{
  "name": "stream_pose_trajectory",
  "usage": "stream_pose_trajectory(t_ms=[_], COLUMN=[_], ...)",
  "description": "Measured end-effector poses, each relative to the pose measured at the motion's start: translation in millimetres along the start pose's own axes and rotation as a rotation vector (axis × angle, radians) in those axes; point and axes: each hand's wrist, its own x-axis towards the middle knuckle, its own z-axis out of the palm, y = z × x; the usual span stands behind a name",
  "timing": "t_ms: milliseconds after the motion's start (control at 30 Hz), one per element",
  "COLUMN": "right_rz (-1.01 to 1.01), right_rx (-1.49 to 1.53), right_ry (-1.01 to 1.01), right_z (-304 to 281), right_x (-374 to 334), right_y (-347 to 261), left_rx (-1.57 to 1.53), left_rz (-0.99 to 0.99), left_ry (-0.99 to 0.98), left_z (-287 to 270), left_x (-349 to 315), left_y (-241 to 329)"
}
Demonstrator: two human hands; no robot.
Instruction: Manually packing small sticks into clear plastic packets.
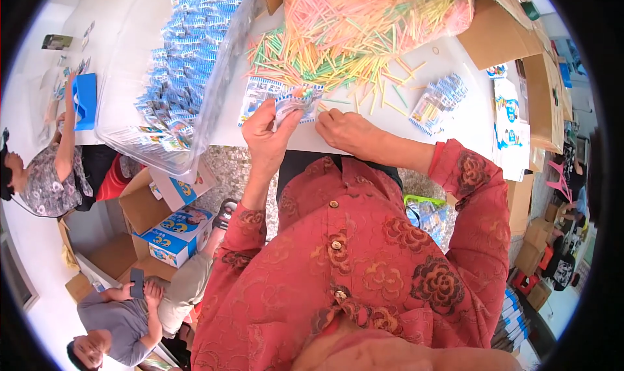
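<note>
My left hand (268, 136) pinches a small blue-and-white plastic packet (298, 101) above the table's near edge. Coloured bits show inside the packet. Just right of it, my right hand (348, 130) is closed with its fingertips pressed together; whatever they hold, if anything, is hidden. Behind the packet, more blue-and-white packets (259, 89) lie flat on the table. Thin pink, yellow and green sticks (331, 59) lie loose in a heap beyond both hands, some scattered toward my right hand. Another stack of packets (439, 103) rests to the right.
A clear plastic bin (218, 88) on the left holds many blue packets. A large clear bag of sticks (383, 13) and a cardboard box (504, 30) stand at the back. Two people are at the left, one holding a phone (136, 282). Open cartons (140, 205) stand on the floor.
</note>
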Motion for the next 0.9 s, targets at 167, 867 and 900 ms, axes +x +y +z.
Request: stream_pose_trajectory(t_ms=[167,867,900], right_rz=[-0.009,0.332,0.328], right_rx=[0.033,1.114,1.115], right_ry=[-0.015,0.615,0.614], right_z=[0.1,-109.9,-108.4], right_x=[-5.1,-5.4,-3.5], right_y=[6.9,37.0,35.5], left_rx=[0.068,0.083,0.084], left_rz=[0.041,0.057,0.059], left_ry=[-0.007,-0.160,-0.174], left_z=[-0.7,21.3,22.4], left_x=[-1.0,2.6,2.8], left_y=[-6.5,0.8,2.4])
